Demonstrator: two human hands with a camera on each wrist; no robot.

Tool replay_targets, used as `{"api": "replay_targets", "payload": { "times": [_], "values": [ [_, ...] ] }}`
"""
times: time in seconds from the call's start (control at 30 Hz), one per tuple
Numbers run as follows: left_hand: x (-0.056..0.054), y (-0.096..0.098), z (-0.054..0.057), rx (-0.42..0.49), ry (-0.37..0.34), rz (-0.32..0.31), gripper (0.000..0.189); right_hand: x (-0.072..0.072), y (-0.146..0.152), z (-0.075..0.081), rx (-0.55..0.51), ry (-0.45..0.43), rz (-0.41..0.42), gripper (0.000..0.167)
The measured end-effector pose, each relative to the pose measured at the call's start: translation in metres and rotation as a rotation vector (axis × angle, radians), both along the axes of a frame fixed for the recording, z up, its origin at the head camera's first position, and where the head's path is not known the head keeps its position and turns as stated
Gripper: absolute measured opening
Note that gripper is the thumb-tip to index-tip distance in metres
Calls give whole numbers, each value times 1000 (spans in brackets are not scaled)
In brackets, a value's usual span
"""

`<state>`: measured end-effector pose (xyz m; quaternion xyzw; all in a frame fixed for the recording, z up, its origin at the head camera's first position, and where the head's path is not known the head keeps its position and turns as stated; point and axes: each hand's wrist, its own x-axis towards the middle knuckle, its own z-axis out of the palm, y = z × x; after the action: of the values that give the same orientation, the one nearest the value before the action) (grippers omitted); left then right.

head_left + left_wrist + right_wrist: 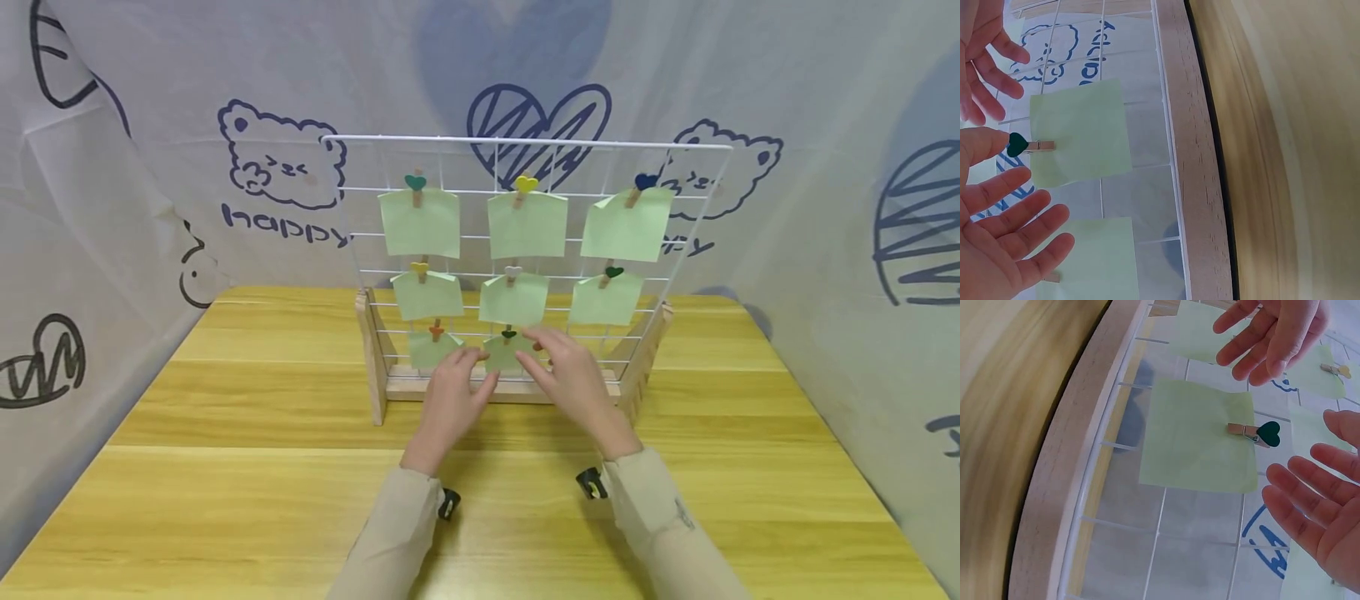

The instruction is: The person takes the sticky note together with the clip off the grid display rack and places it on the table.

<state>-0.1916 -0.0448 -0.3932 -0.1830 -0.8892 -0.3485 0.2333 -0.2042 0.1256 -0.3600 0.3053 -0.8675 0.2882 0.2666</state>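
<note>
A light green paper note (1197, 437) hangs in the middle of the lowest row on a white wire grid (525, 142). A small wooden clothespin with a dark green heart (1268, 434) clips it to the grid. To the left of this note is my left hand (453, 392), fingers spread and holding nothing. Its thumb comes close to the heart in the left wrist view; whether they touch I cannot tell. My right hand (573, 375) is at the note's right side, its fingers loosely bent and apart, with nothing held.
The grid stands in a wooden base (495, 390) on a wood-grain table (247, 467). Several more green notes hang by heart clothespins, including ones with a yellow heart (527, 184) and a dark blue heart (645, 182). An orange clothespin (436, 332) holds the lower left note. A printed cloth (150, 150) hangs behind.
</note>
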Motion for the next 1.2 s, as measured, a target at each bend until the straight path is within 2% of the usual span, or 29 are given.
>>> {"api": "replay_targets", "payload": {
  "times": [0.4,0.83,1.2],
  "values": [
    [-5,0,1,27,-43,14,27,-10,-6,8,39,-3,-3,27],
    [-7,2,5,69,-103,-14,27,-16,-13,10,120,-50,-42,31],
    [-10,1,3,92,-111,-29,27,-19,-17,11,158,-68,-52,32]
  ]
}}
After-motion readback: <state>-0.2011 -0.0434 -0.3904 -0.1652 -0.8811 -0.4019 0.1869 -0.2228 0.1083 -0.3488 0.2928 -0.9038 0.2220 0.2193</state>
